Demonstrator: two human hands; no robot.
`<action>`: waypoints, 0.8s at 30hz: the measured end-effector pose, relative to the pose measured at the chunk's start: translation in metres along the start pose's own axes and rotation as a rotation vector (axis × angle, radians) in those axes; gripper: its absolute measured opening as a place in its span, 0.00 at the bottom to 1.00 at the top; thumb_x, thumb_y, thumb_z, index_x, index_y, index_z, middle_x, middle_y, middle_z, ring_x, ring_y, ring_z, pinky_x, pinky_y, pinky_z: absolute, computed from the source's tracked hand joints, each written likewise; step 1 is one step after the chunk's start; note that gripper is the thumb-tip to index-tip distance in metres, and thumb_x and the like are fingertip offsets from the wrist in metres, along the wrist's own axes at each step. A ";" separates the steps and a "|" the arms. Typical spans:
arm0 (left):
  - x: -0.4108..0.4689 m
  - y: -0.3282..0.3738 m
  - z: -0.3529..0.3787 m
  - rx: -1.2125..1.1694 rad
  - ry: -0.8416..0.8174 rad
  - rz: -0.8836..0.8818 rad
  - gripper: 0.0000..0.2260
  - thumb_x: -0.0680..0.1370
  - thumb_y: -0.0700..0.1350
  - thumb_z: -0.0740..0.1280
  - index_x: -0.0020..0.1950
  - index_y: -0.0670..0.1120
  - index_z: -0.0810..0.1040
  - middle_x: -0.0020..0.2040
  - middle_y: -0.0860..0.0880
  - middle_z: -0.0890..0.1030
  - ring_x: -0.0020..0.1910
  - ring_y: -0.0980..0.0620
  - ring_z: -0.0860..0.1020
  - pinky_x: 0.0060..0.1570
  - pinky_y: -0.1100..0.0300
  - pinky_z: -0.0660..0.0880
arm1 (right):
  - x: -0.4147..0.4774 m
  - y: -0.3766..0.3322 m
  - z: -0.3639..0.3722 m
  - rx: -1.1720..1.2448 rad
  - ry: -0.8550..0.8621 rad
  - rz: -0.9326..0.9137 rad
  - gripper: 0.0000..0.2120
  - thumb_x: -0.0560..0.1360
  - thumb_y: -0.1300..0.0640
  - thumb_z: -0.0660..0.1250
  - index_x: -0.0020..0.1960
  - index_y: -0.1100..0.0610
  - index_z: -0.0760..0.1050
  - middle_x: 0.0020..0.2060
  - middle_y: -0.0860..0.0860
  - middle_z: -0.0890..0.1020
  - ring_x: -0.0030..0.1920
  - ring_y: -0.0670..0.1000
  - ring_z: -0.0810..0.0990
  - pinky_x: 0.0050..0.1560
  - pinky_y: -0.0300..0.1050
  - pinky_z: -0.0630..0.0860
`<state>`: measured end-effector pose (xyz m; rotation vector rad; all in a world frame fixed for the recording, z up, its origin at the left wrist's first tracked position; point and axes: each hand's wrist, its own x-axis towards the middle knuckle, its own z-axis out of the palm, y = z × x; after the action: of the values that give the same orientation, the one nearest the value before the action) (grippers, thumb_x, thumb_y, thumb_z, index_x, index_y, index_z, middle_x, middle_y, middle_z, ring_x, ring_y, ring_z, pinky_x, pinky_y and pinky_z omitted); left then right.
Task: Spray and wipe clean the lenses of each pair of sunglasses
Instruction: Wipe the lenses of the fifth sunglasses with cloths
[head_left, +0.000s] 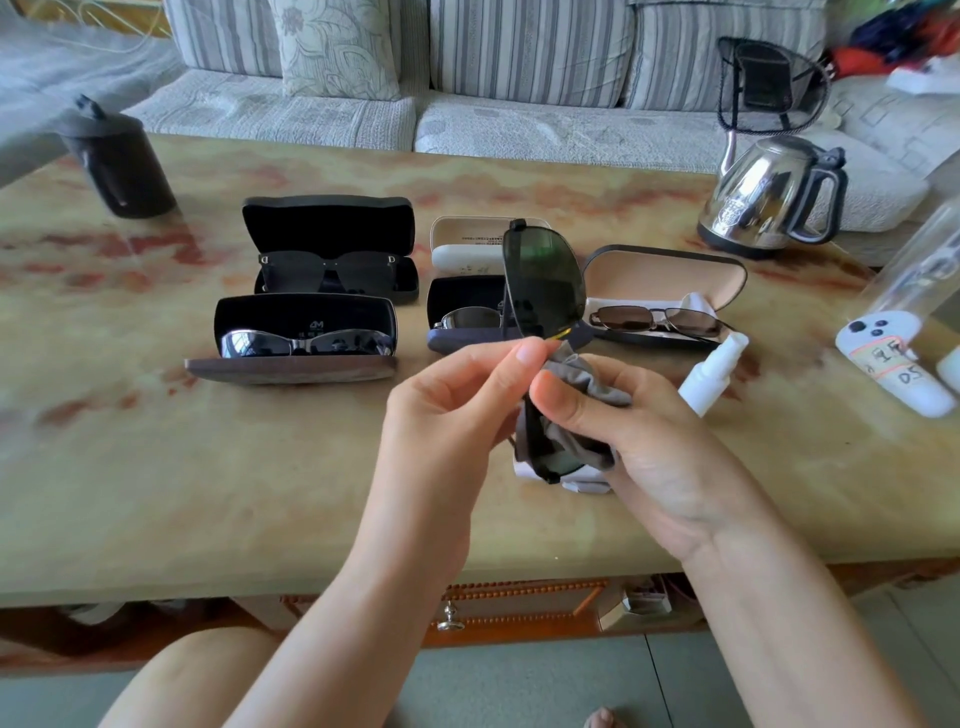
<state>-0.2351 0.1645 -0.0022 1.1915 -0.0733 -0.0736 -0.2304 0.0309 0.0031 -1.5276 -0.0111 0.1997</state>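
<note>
We are in a home's living room: a striped fabric sofa (519, 119) with a floral cushion (332, 47) runs along the far side of a low, marble-patterned coffee table (208, 467). On the table we see a steel electric kettle (758, 197) and a dark lidded canister (122, 161), ordinary household things. Below the table's near edge we make out a carved wooden drawer (519, 608) with a metal knob, and a tiled floor (519, 686) beneath it.

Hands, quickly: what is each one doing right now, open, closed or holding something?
Left hand: closed, pinching the sunglasses near the bridge.
Right hand: closed, gripping the grey cloth wrapped over their lower half.
</note>
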 end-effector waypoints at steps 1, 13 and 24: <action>0.000 -0.001 0.000 -0.002 0.001 0.002 0.15 0.69 0.50 0.69 0.49 0.41 0.84 0.45 0.44 0.86 0.44 0.51 0.84 0.45 0.62 0.80 | -0.001 0.000 0.001 -0.027 0.024 -0.030 0.37 0.56 0.40 0.79 0.47 0.70 0.73 0.33 0.53 0.81 0.36 0.54 0.78 0.37 0.50 0.73; 0.000 -0.001 -0.002 0.108 0.075 0.031 0.15 0.69 0.52 0.70 0.49 0.44 0.85 0.46 0.45 0.86 0.51 0.45 0.83 0.59 0.46 0.77 | -0.005 -0.006 -0.007 0.019 -0.013 -0.072 0.22 0.69 0.45 0.68 0.42 0.66 0.82 0.30 0.53 0.79 0.30 0.46 0.76 0.34 0.35 0.72; 0.000 0.000 -0.002 0.064 0.081 0.066 0.14 0.70 0.51 0.69 0.48 0.44 0.85 0.44 0.47 0.86 0.47 0.50 0.84 0.51 0.58 0.80 | -0.007 -0.004 -0.009 -0.114 0.028 -0.121 0.10 0.66 0.49 0.76 0.41 0.54 0.85 0.37 0.67 0.81 0.36 0.61 0.79 0.36 0.50 0.75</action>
<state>-0.2349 0.1667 -0.0034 1.2536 -0.0441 0.0349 -0.2355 0.0206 0.0073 -1.6372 -0.0940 0.0819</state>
